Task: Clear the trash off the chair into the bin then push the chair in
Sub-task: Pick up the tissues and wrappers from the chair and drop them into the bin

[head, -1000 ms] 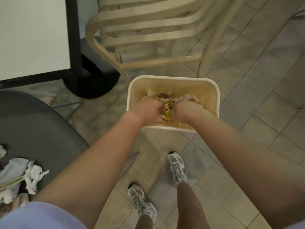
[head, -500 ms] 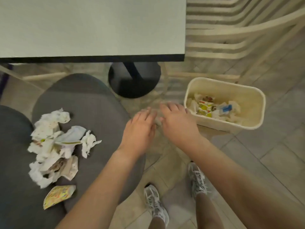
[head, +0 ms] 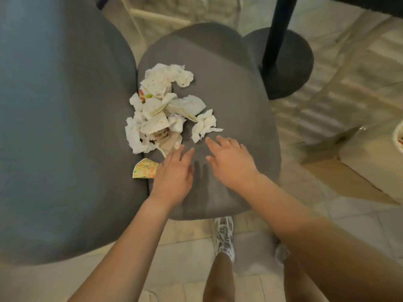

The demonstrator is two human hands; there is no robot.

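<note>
Trash [head: 162, 107] on chair [head: 235, 101]; both hands, empty, spread, now moved from bin.

Counting from my hands: one chair [head: 229, 101] under them, one wrapper [head: 145, 168] by my left, one napkin pile [head: 161, 110] ahead, one bin [head: 399, 138] far right.

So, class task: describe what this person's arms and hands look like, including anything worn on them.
Both forearms are bare, with no sleeve showing in this view. The left hand and right hand are bare too: no gloves, and no rings, watch or bracelet that I can make out.
</note>
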